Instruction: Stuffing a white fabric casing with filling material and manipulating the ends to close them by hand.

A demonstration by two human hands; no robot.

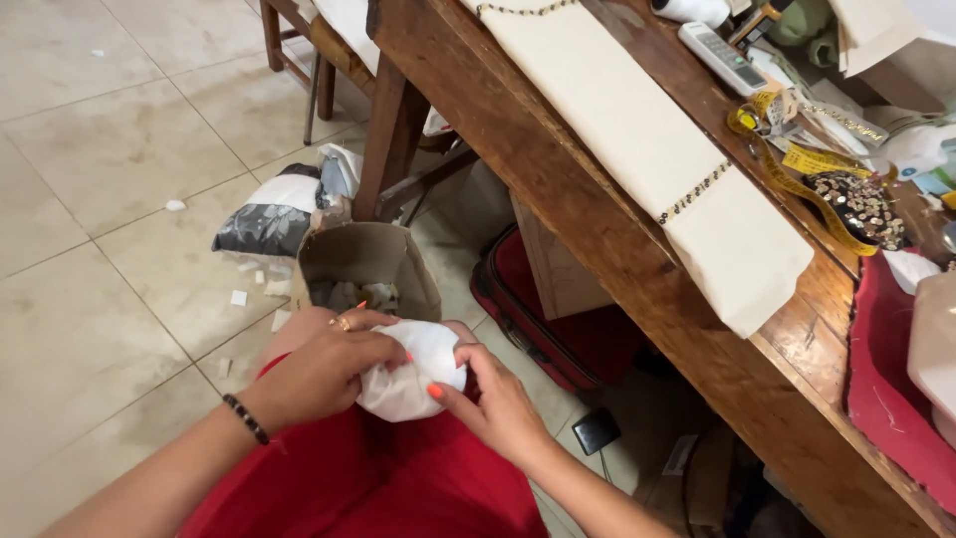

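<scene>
Nearest the camera: red garment (pixel 378 478) over the lap, both forearms coming in from the bottom edge. Left wrist carries a dark bead bracelet (pixel 245 418).

Left hand (pixel 324 369): fingers curled over the top and left side of a white crumpled wad (pixel 413 371), paper or thin fabric, cannot tell which. A ring shows on one finger. Right hand (pixel 493 399): thumb pressed on the wad's right face, remaining fingers tucked under and behind it. Both hands clasp the wad between them; it sits just above the lap, touching neither floor nor counter.

Just beyond the hands: open brown paper bag (pixel 366 269) standing on the tiled floor (pixel 110 189), mouth up, pale scraps inside. Wad is near the bag's mouth but not over it.

Further: grey-and-white plastic bag (pixel 274 214) lying left of the paper bag; small white scraps (pixel 239 297) scattered on the tiles around both. A red case (pixel 558 334) lies under the counter.

Right side, far: wooden counter (pixel 617 249) with a long cream cloth strip (pixel 647 139) trimmed in beads, a yellow measuring tape (pixel 807 169), a grey remote (pixel 719 55), and a red cloth (pixel 886 399) at the near right end.

Risk, as judged: the wad is loosely bunched, so bits could shed onto the tiles if the grip shifts. The paper bag looks light and unsupported; a nudge from a knee or hand could tip it and spill its scraps.
</scene>
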